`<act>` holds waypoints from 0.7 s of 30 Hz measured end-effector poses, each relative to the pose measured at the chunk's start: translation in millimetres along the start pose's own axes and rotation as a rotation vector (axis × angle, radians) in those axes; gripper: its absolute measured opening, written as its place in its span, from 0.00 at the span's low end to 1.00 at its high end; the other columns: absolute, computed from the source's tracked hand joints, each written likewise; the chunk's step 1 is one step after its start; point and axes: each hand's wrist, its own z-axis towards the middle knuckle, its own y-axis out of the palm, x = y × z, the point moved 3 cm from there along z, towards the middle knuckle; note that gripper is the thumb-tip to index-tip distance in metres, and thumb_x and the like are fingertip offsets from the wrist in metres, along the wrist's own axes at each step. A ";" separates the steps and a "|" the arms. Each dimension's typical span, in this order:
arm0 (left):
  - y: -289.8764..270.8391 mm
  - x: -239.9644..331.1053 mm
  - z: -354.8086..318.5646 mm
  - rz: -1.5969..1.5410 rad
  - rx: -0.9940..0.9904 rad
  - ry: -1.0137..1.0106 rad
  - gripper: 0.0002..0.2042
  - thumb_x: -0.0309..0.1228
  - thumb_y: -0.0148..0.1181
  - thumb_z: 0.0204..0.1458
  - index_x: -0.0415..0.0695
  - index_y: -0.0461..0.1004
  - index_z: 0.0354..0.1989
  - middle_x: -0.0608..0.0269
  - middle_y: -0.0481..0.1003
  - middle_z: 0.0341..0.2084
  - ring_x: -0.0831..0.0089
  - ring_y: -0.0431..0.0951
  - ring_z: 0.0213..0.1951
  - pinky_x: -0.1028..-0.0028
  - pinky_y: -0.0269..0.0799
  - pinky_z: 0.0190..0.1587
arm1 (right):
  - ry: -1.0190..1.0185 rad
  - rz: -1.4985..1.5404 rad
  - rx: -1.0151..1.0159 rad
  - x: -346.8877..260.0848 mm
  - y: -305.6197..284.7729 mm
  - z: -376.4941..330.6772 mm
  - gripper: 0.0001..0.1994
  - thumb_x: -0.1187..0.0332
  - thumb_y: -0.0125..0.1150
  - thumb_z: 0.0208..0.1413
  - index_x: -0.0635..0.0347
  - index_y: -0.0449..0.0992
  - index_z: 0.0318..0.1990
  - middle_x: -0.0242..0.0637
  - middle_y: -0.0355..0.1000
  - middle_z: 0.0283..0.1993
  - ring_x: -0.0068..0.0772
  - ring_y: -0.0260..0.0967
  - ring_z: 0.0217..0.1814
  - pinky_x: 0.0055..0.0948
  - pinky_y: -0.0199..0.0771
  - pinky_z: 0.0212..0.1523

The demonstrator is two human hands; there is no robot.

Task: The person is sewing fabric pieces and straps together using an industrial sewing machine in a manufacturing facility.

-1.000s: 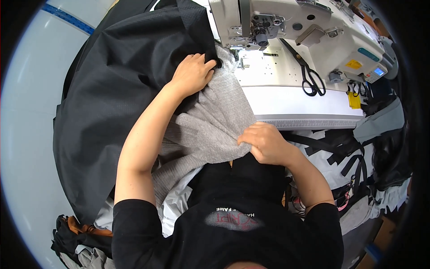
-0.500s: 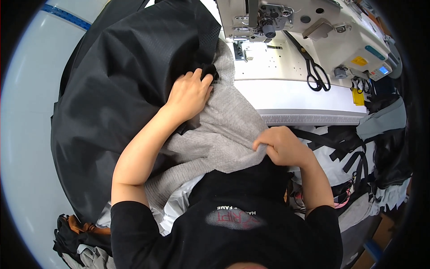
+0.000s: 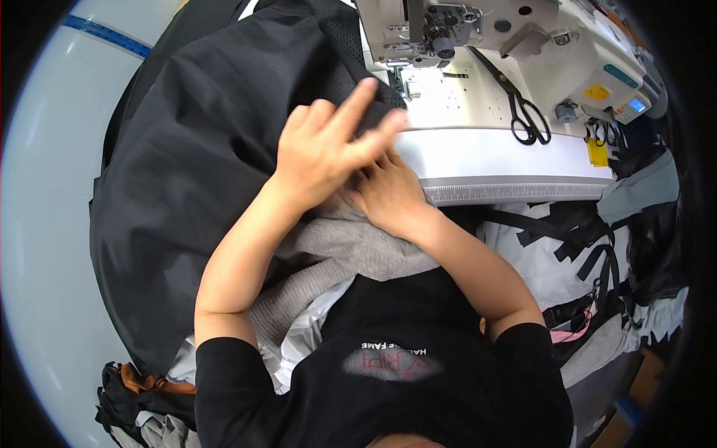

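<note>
A large black garment with a grey knitted lining is bunched over the left of the table and my lap. My left hand hovers over the garment near the sewing machine, fingers spread and slightly blurred, holding nothing. Just below its thumb, my right hand bends over the edge where black cloth meets grey lining, its thumb and fingers closing on the cloth. My left hand partly hides its fingertips. A perforated black panel of the garment reaches close to the presser foot.
The sewing machine stands at the back right. Black scissors lie on its bed, and a ruler strip runs along the front edge. Cloth pieces and black straps are heaped at right; more scraps lie at lower left.
My left hand has let go of the black cloth and spread its fingers. My right hand has moved up and left from the lining's lower edge. Black cloth now covers the lining beside the machine.
</note>
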 end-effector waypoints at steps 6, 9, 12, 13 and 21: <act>26.5 17.3 -20.4 -0.358 -0.460 -0.008 0.33 0.22 0.56 0.48 0.46 0.64 0.68 0.56 0.76 0.52 0.66 0.70 0.33 0.69 0.66 0.39 | 0.154 0.319 -0.133 10.5 -4.7 -25.0 0.17 0.65 0.58 0.58 0.56 0.77 0.55 0.48 0.69 0.60 0.52 0.60 0.70 0.46 0.58 0.71; 36.6 7.5 -31.8 -0.569 -0.527 -0.188 0.35 0.15 0.59 0.41 0.44 0.68 0.64 0.58 0.78 0.45 0.61 0.73 0.37 0.66 0.68 0.44 | -0.016 0.218 0.355 9.7 0.6 -34.4 0.13 0.70 0.60 0.56 0.66 0.78 0.48 0.56 0.71 0.53 0.57 0.66 0.63 0.48 0.68 0.64; 42.9 6.8 -31.3 -0.588 -0.462 -0.056 0.26 0.25 0.60 0.43 0.40 0.74 0.57 0.57 0.79 0.45 0.66 0.73 0.41 0.70 0.67 0.45 | -0.001 0.228 0.462 5.4 5.3 -40.5 0.13 0.72 0.62 0.53 0.70 0.78 0.45 0.56 0.71 0.53 0.57 0.66 0.64 0.49 0.66 0.66; 42.5 10.8 -29.8 -0.448 -0.437 0.065 0.23 0.27 0.58 0.45 0.39 0.76 0.54 0.56 0.78 0.49 0.67 0.73 0.42 0.70 0.67 0.45 | -0.001 0.232 0.458 6.0 7.5 -41.5 0.13 0.72 0.62 0.53 0.70 0.78 0.45 0.56 0.71 0.53 0.57 0.66 0.64 0.49 0.66 0.66; 52.5 9.0 -20.0 -0.168 -0.648 0.169 0.19 0.32 0.55 0.50 0.37 0.78 0.49 0.58 0.73 0.58 0.71 0.72 0.44 0.76 0.68 0.45 | 0.039 0.142 0.471 0.6 -4.3 -50.7 0.16 0.73 0.65 0.50 0.72 0.76 0.47 0.54 0.70 0.55 0.53 0.65 0.65 0.47 0.66 0.64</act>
